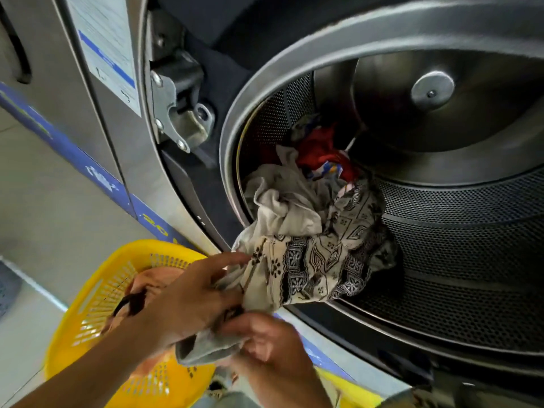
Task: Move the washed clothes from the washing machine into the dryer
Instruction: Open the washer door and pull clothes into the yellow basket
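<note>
Your left hand (pixel 188 293) is curled around the near end of a cream cloth with black geometric print (pixel 318 260), fingers bunched into the fabric just outside the lower left rim of the washing machine's door opening, index finger lying along the cloth's top edge. Your right hand (pixel 270 346) sits just below and beside it, pinching a plain grey piece of fabric (pixel 203 348) that hangs down between the two hands; whether this grey piece is part of the printed cloth or a separate garment cannot be told.

The printed cloth stretches from your left hand over the lower left rim and back into the perforated steel drum (pixel 471 260), where its far end lies on the drum's floor. Touching it and further in sits a crumpled pale grey garment (pixel 282 201), and behind that a red garment (pixel 321 151) with a bit of blue, white and yellow print showing against it. All of these lie at the left side of the drum, near the opening.

The grey door ring (pixel 294 72) frames the drum, and the metal door hinge (pixel 179 104) is bolted to the machine front at the ring's left. A white and blue label (pixel 109 51) is stuck on the steel panel further left.

Under your left forearm, on the floor by the machine's lower left, stands a yellow plastic laundry basket (pixel 103 287) with a peach-coloured cloth (pixel 153 278) inside.
</note>
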Available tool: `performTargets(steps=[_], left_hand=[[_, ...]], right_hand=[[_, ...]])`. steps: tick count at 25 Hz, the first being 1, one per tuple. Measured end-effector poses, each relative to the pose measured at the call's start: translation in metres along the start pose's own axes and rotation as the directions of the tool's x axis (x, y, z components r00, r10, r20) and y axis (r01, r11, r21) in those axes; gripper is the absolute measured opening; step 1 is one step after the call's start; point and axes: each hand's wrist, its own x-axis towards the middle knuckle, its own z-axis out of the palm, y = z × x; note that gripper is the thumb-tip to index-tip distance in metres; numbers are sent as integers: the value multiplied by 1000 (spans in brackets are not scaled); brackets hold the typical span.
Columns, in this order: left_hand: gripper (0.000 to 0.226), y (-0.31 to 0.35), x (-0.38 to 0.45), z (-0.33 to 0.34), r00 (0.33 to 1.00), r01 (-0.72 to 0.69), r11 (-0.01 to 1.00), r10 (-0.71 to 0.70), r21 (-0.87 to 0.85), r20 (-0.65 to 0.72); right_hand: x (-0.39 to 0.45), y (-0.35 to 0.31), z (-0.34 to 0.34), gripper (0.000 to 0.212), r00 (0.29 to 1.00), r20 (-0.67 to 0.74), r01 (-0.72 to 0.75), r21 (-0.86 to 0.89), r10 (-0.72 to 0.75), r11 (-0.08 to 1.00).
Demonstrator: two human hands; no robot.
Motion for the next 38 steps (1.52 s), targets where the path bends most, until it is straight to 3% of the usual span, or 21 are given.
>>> performTargets(steps=[2, 4, 5, 7, 8, 10, 12, 14, 15, 17, 19, 21, 24, 26, 27, 29, 31, 33, 34, 36, 38], left_hand=[[48, -5, -2, -7, 999, 27, 999, -27, 29, -32], [51, -10, -3, -16, 998, 50, 999, -49, 4, -36], [54, -12, -5, -21, 997, 70, 997, -70, 21, -35], [54, -16, -11, -25, 995, 87, 996, -86, 20, -56], [51, -18, -15, -26, 992, 93, 996, -93, -15, -83], [47, -22, -17, -28, 980, 118, 989, -130, -83, -153], [52, -22, -16, -29, 969, 116, 982, -144, -148, -199], [49, -16, -11, -27, 965, 69, 967, -127, -246, -229], [41, -9, -10, -26, 969, 39, 937, -120, -348, -215], [25, 7, -6, -26, 988, 30, 829, -108, -559, -107], [37, 21, -6, -29, 996, 83, 843, -52, -531, 73], [34, 21, -5, -35, 989, 89, 946, -47, -312, 139], [27, 5, -1, -45, 986, 169, 946, -161, -277, 53], [17, -7, -1, -46, 977, 184, 929, -209, -320, -45], [17, -11, -3, -46, 977, 172, 931, -203, -322, -66], [24, -17, -6, -44, 983, 132, 935, -166, -330, -74], [30, -21, -9, -41, 984, 121, 934, -156, -336, -82], [32, -25, -11, -39, 983, 114, 925, -158, -362, -95], [32, -27, -11, -38, 981, 108, 919, -160, -378, -106], [31, -35, -15, -39, 970, 117, 878, -202, -464, -137], [31, -47, -22, -42, 957, 137, 788, -261, -600, -125]], right_hand=[[13, -14, -46, 23, 939, -319, 106, -79, -126, 991], [44, -32, -106, 30, 700, -692, 22, -224, -175, 974], [64, -45, -129, 48, 661, -739, -71, -234, -130, 970], [103, -47, -157, 85, 737, -676, -239, -257, 2, 936], [119, -44, -157, 90, 774, -631, -304, -300, 51, 904], [135, -37, -144, 66, 812, -583, -287, -353, 31, 891], [126, -33, -117, 32, 755, -652, -201, -321, -62, 925], [97, -27, -76, 28, 669, -743, -79, -89, -13, 993], [81, -24, -51, 26, 661, -748, 16, 97, 62, 995], [54, -21, 3, 17, 744, -654, 181, 394, 137, 901], [48, -15, 39, 14, 791, -611, 237, 303, -2, 923], [51, -16, 60, 13, 850, -493, 260, 89, -184, 961], [39, -27, 57, 12, 959, -149, 205, -224, -241, 953], [23, -34, 27, 15, 991, -19, 129, -214, -136, 968], [17, -38, 9, 20, 989, -53, 129, -179, -140, 975], [15, -41, -29, 40, 895, -384, 178, -162, -228, 971], [42, -40, -61, 69, 761, -624, 6, -272, -181, 962], [72, -29, -65, 87, 744, -663, -216, -356, -83, 909], [80, -20, -60, 84, 734, -671, -227, -392, -109, 891], [77, -4, -40, 54, 649, -728, -140, -403, -224, 904], [53, 13, -5, 26, 619, -768, -49, -248, -166, 967]])
